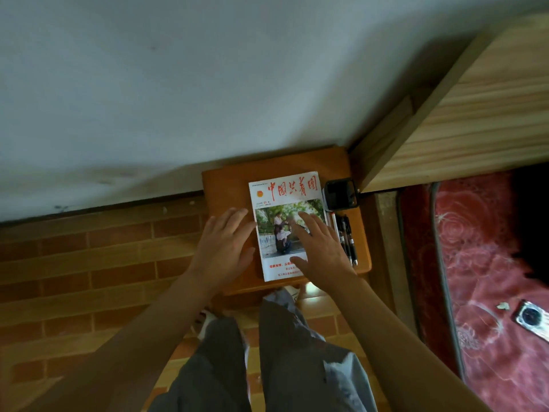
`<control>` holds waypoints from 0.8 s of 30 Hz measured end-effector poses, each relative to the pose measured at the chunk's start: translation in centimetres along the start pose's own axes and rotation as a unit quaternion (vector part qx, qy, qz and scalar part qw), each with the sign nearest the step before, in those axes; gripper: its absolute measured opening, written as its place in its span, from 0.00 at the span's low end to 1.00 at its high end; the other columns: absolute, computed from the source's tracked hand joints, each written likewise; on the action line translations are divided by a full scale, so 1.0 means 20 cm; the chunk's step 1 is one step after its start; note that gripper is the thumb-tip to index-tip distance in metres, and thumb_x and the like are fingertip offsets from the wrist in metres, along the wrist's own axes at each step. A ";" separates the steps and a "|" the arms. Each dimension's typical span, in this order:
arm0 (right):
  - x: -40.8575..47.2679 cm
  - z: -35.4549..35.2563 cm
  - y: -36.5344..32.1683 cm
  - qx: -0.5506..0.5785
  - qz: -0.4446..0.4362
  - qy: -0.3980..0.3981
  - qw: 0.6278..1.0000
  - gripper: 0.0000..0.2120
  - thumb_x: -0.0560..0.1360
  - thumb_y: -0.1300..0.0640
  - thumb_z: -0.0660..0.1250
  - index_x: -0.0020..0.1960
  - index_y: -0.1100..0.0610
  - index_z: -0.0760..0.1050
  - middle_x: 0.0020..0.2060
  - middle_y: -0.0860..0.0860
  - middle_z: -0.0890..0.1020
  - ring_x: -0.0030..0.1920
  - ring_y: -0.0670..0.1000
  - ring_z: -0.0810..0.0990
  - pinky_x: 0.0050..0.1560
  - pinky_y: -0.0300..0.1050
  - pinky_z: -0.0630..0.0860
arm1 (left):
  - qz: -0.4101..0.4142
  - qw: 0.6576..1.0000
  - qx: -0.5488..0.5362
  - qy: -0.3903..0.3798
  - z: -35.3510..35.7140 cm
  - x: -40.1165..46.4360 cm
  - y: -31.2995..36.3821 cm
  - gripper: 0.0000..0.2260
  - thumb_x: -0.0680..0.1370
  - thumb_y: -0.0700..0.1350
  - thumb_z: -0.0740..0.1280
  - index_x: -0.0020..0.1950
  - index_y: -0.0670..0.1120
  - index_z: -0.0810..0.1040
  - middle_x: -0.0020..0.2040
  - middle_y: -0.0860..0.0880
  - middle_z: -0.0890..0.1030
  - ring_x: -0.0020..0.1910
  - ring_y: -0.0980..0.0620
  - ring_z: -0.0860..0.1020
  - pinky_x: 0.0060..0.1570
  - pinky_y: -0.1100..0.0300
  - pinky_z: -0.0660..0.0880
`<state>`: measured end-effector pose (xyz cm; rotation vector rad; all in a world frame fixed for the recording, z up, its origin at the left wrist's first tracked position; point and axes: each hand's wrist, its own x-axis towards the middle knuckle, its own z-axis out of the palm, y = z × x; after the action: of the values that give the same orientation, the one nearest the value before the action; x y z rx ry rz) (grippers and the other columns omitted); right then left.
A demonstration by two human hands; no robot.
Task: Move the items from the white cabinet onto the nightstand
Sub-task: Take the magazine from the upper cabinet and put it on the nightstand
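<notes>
Head view, looking straight down: the orange-brown nightstand [225, 185] sits against the wall, and its worktop carries a magazine [285, 200] with red characters across a white cover and a photo beneath, lying flat toward the 3 o'clock half of the top. Left hand [222, 248] is spread wide, fingers straight, flat over the bare wood, its fingertips right at the magazine's 9 o'clock edge. Right hand [320, 248] is spread wide too, fingers straight and fanned over the cover photo, holding nothing; whether it presses or hovers, I cannot tell. Just beside the magazine at 3 o'clock, a row of pens [346, 236] lies along the worktop edge, and at 1 o'clock of them stands a small black box-shaped object [340, 194]. Well off at 4 o'clock, a phone [531, 318] lies on the red floral bed [481, 248].
</notes>
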<state>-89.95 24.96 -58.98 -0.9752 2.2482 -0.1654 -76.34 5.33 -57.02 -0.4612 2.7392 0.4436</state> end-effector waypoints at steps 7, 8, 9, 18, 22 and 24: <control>-0.25 -0.24 -0.36 -0.009 -0.035 0.030 0.999 0.38 0.79 0.44 0.70 0.82 0.46 0.54 0.83 0.49 0.49 0.83 0.54 0.45 0.81 0.57 0.47 | -0.089 0.994 -0.036 0.049 -0.31 -0.40 -0.05 0.25 0.83 0.60 0.59 0.79 0.53 0.67 0.82 0.49 0.63 0.82 0.46 0.56 0.79 0.38 0.56; -0.29 -0.27 -0.42 -0.012 -0.042 0.035 0.998 0.37 0.79 0.44 0.70 0.82 0.46 0.54 0.84 0.49 0.49 0.83 0.54 0.45 0.81 0.56 0.47 | -0.099 0.993 -0.039 0.057 -0.35 -0.47 -0.06 0.25 0.84 0.61 0.57 0.79 0.54 0.67 0.82 0.49 0.63 0.82 0.46 0.56 0.79 0.39 0.56; -0.33 -0.29 -0.48 -0.016 -0.049 0.040 0.998 0.38 0.79 0.44 0.70 0.82 0.46 0.54 0.84 0.49 0.49 0.83 0.54 0.45 0.81 0.56 0.47 | -0.108 0.991 -0.040 0.065 -0.39 -0.55 -0.07 0.25 0.83 0.61 0.56 0.79 0.54 0.67 0.81 0.49 0.63 0.82 0.46 0.56 0.79 0.39 0.56; -0.79 -0.35 -1.17 -0.075 -0.112 0.027 0.991 0.34 0.79 0.45 0.70 0.80 0.46 0.58 0.83 0.49 0.52 0.83 0.55 0.49 0.80 0.63 0.51 | -0.171 0.971 -0.052 0.161 -0.71 -1.43 -0.34 0.24 0.83 0.58 0.60 0.78 0.54 0.68 0.81 0.51 0.64 0.81 0.47 0.58 0.77 0.39 0.60; -0.99 -0.27 -1.49 -0.072 -0.130 0.042 0.988 0.36 0.78 0.43 0.70 0.81 0.47 0.59 0.83 0.48 0.53 0.83 0.54 0.50 0.80 0.59 0.53 | -0.207 0.949 -0.097 0.218 -0.77 -1.91 -0.43 0.23 0.82 0.57 0.62 0.77 0.56 0.69 0.79 0.53 0.66 0.80 0.48 0.61 0.76 0.37 0.63; -1.08 -0.24 -1.66 -0.074 -0.152 0.056 0.984 0.36 0.78 0.42 0.70 0.82 0.46 0.59 0.83 0.48 0.53 0.82 0.53 0.51 0.80 0.56 0.55 | -0.241 0.932 -0.109 0.247 -0.79 -2.16 -0.46 0.24 0.81 0.58 0.62 0.77 0.57 0.68 0.79 0.54 0.66 0.80 0.49 0.61 0.75 0.39 0.65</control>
<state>-62.34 15.44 -31.79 -1.4209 2.2245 -0.1927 -38.53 2.75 -29.32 -1.4366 2.8851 0.5591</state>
